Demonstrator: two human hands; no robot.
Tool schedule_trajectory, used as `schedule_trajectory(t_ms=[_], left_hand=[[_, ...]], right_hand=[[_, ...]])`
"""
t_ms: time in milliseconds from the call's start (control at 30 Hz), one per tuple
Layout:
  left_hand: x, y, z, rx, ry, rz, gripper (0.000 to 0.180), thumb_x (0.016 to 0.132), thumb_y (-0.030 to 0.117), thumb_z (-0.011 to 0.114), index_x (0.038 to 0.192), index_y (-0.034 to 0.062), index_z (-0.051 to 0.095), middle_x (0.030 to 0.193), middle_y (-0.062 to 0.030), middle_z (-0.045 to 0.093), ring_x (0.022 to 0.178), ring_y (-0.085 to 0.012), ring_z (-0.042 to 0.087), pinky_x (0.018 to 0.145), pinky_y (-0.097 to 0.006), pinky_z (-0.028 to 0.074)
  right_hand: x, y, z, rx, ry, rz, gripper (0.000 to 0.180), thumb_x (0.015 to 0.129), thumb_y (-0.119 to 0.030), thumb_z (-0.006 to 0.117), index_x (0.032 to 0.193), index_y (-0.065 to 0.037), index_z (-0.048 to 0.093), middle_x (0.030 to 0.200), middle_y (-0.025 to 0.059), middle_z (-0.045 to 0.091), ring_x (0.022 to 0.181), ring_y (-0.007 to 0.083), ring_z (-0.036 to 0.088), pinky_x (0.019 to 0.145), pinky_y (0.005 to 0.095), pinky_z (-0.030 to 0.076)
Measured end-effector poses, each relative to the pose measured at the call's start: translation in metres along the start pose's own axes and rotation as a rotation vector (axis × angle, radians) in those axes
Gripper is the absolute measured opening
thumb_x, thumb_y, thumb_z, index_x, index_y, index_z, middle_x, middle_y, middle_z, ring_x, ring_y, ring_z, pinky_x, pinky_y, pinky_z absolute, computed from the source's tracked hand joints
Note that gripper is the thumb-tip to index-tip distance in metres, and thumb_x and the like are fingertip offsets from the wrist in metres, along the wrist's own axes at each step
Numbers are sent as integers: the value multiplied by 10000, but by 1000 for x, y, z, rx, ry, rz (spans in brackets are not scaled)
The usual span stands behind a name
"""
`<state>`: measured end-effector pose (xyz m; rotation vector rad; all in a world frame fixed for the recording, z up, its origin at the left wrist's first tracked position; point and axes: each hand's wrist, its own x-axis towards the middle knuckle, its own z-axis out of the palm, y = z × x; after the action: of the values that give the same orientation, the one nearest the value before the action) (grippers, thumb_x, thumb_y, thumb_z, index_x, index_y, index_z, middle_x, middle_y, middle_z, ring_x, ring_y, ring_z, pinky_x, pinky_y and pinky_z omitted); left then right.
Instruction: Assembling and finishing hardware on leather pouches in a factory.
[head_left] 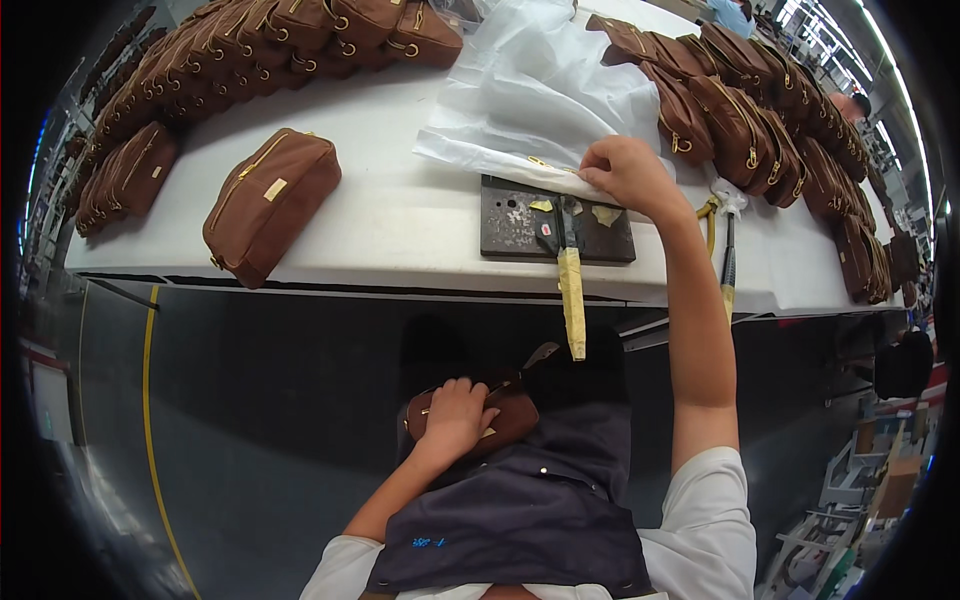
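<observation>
On the lap, the left hand (457,415) clamps a brown zip pouch (500,415), seemingly zipped shut, its contents hidden. Up on the white surface (400,215), the right hand (625,172) pinches white dust bags (545,100) beside a dark metal plate (515,220), between rows of brown pouches (745,125).

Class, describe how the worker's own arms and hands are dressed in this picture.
Both hands, left hand and right hand, are bare: no gloves, and no rings or watch that I can see. The forearms are uncovered; short white sleeves end near the elbows, above a dark apron.

Bag workshop: rows of brown pouches (240,50)
</observation>
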<state>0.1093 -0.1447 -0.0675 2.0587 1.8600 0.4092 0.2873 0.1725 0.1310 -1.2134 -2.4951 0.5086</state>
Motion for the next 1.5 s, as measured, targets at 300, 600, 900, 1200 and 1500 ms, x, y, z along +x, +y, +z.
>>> schedule_trajectory(t_ms=[300, 600, 900, 1200, 1500], left_hand=[[-2, -5, 9, -103, -61, -21, 240, 859, 293, 711, 950, 78, 654, 956, -115, 635, 948, -328, 598, 810, -457, 458], [11, -4, 4, -55, -200, -33, 253, 891, 294, 676, 987, 60, 669, 1012, -138, 665, 1006, -340, 611, 879, -453, 464], [11, -2, 4, -56, -182, -47, 256, 897, 285, 672, 983, 45, 657, 1036, -153, 658, 1019, -346, 606, 913, -453, 456], [8, -3, 4, -79, -160, -41, 254, 892, 285, 679, 974, 45, 658, 1031, -154, 662, 1016, -351, 607, 909, -453, 458], [8, -6, 5, -169, -125, -34, 282, 897, 284, 677, 1039, 44, 637, 993, -166, 678, 974, -363, 632, 884, -455, 471]], right_hand=[[-68, -17, 8, 333, 237, -32, 221, 965, -74, 625, 1173, -36, 688, 899, 18, 671, 857, 71, 620, 782, 242, 487], [-105, 5, 44, 441, 412, -80, 155, 856, 27, 729, 1005, -15, 722, 971, 60, 721, 944, 153, 645, 873, 274, 500], [-106, 5, 42, 426, 379, -67, 125, 848, -2, 733, 972, -18, 730, 1013, 57, 708, 1008, 173, 625, 881, 294, 506], [-108, 3, 42, 346, 456, -57, 164, 863, -18, 722, 1025, -24, 749, 1028, 69, 709, 1005, 178, 643, 901, 300, 498], [-105, -2, 43, 114, 468, -137, 146, 861, -66, 740, 1003, -47, 765, 984, 49, 706, 914, 212, 628, 842, 319, 488]])
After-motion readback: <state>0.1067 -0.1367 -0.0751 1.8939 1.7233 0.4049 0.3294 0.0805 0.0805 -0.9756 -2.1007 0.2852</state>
